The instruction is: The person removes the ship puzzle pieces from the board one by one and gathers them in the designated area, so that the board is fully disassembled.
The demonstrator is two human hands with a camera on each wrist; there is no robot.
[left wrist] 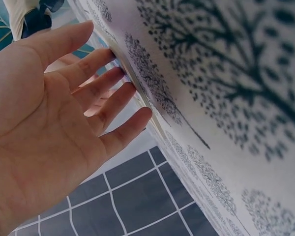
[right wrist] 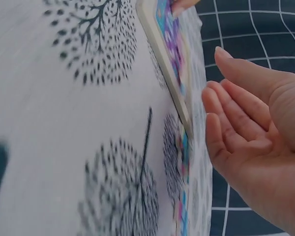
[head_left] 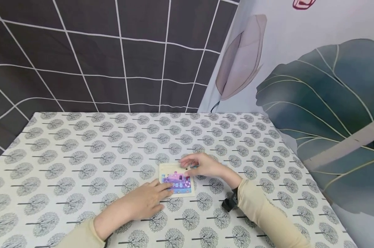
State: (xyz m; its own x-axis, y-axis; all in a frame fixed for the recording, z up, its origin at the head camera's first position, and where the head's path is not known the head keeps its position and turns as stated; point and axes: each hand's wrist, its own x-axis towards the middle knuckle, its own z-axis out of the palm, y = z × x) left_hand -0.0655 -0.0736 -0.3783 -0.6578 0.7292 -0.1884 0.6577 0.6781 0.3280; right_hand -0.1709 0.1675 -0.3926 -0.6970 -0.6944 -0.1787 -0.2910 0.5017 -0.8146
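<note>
A thin, pale-rimmed picture board lies flat on the patterned cloth, printed in purple, pink and blue. My left hand rests its outstretched fingertips on the board's left side; in the left wrist view the fingers are spread and nearly straight at the board's edge. Over the upper right corner of the board hovers my right hand, fingers loosely bent. Nothing shows between its thumb and fingers in the right wrist view. Small flat colourful pieces lie on the cloth beside the board, mostly hidden by my right hand in the head view.
A white cloth with grey trees covers the table. Behind it hangs a dark curtain with white grid lines. A pale curtain with large leaves hangs at the right. A black wrist strap sits on my right wrist.
</note>
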